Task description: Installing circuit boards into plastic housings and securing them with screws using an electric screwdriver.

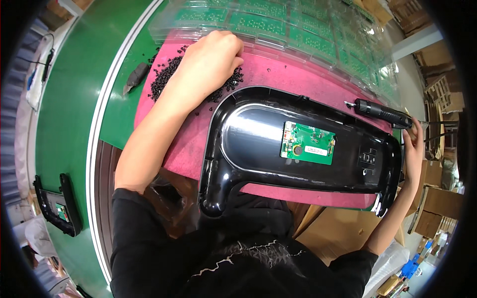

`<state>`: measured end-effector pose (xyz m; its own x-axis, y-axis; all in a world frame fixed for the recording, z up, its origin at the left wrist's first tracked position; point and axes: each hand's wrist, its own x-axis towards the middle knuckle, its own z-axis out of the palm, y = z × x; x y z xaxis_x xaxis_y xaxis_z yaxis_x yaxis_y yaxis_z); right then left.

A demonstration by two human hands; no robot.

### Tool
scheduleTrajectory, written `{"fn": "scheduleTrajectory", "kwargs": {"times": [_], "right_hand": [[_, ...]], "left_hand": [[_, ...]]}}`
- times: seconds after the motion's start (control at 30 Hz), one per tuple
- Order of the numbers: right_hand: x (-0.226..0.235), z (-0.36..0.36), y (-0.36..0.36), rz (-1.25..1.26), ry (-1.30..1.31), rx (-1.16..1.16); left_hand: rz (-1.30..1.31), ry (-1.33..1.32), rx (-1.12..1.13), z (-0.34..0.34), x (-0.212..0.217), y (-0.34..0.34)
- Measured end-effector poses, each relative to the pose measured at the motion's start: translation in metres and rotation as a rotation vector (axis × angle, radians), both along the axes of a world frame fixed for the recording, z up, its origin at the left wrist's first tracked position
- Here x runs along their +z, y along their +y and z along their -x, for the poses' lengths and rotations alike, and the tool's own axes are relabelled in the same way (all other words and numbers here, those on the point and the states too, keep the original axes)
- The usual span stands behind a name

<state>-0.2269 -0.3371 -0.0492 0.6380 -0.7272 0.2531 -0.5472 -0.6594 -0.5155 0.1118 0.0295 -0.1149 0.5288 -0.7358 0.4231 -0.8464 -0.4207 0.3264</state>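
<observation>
Upper left, the left hand (pixel 212 58) is covering screws (pixel 165 78), likely light, needing fingertip pinching; far right, the right hand (pixel 414 140) is touching the driver (pixel 381 112); neither grip's closure is showing.

A: Mat (pixel 268 74)?
B: Pink, with darker smudges.
A: Casing (pixel 246 134) and screws (pixel 164 82)?
B: Both plain black. Screwdriver (pixel 381 112) likewise black, with silver bit (pixel 350 105).
A: Circuit board (pixel 315 139)?
B: Green, one white label (pixel 318 150).
A: Tray (pixel 271 43)?
B: Colourless, clear; boards (pixel 258 22) inside green, patterned with pale dots.
A: Bench (pixel 64 129)?
B: Green; edging strip (pixel 101 107) white, dark-lined.
A: Shirt (pixel 198 248)?
B: Black, pale jagged lightning pattern on the front.
</observation>
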Motion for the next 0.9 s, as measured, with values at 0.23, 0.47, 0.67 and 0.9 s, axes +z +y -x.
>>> {"fn": "scheduleTrajectory", "kwargs": {"times": [0.23, 0.47, 0.67, 0.9], "right_hand": [[-0.005, -0.045, 0.007, -0.363, -0.529, -0.012], [-0.009, -0.122, 0.056, -0.479, -0.843, 0.261], [0.007, -0.142, 0.075, -0.523, -0.783, 0.374], [0.02, -0.117, 0.124, -0.762, -1.216, 0.663]], "left_hand": [[-0.162, -0.052, 0.053, 0.002, 0.002, -0.007], [-0.127, -0.029, -0.024, -0.003, -0.003, -0.002], [0.245, 0.113, -0.207, 0.022, 0.018, -0.012], [0.372, 0.291, -0.599, 0.055, 0.019, -0.017]]}}
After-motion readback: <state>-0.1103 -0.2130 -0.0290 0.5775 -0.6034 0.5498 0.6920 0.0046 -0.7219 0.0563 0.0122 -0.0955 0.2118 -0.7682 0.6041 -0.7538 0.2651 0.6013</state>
